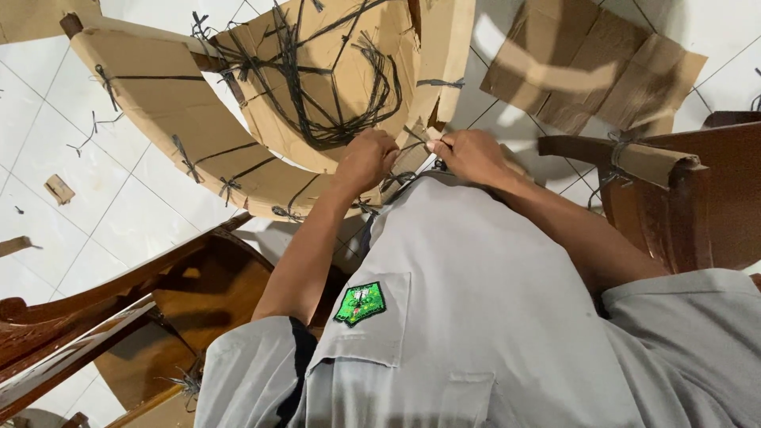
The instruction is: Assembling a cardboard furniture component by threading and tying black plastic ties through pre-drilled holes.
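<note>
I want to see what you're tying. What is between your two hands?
In the head view, thin black string runs between the left hand and right hand, against the edge of the cardboard wrapping.

Bright even daylight, soft shadows, sharp focus, wide-angle edge bending.

Floor (47,119): large white glossy tiles with thin dark grout lines, lit brightly and evenly. Scattered across tiles at left: short black string offcuts (93,127), one small cardboard scrap (59,189), a wooden sliver (14,246) at the frame edge. Flattened cardboard sheet (590,67) lying on tiles at upper right, crossed by curved shadows. Dark polished wooden furniture frame (119,305) at lower left, curved rails, reddish-brown gloss. Second dark wooden piece (705,198) at right edge. No walls or windows in view.
</note>
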